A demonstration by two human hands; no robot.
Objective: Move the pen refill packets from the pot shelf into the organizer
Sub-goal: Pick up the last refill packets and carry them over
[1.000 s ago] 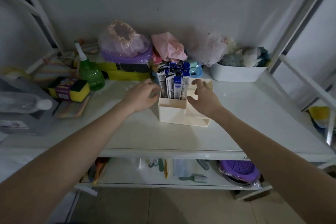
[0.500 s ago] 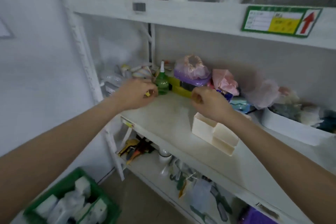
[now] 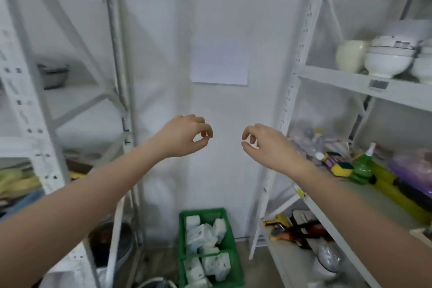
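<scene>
My left hand and my right hand hang in the air in front of a white wall, between two white shelf racks. Both are empty, with the fingers loosely curled. On the left hand, thumb and forefinger nearly meet. No pen refill packets are in view. A cream corner at the right edge, on the right rack's middle shelf, may be the organizer; most of it is cut off. The left rack holds a dark pot on an upper shelf and a metal pot low down.
A green crate of white packets stands on the floor between the racks. The right rack carries bowls above, and a sponge and green spray bottle on the middle shelf. A paper sheet hangs on the wall.
My view has swung left, from the organizer full of refill packets on the right rack to the wall between the racks. Both hands left the organizer and now hover empty.
</scene>
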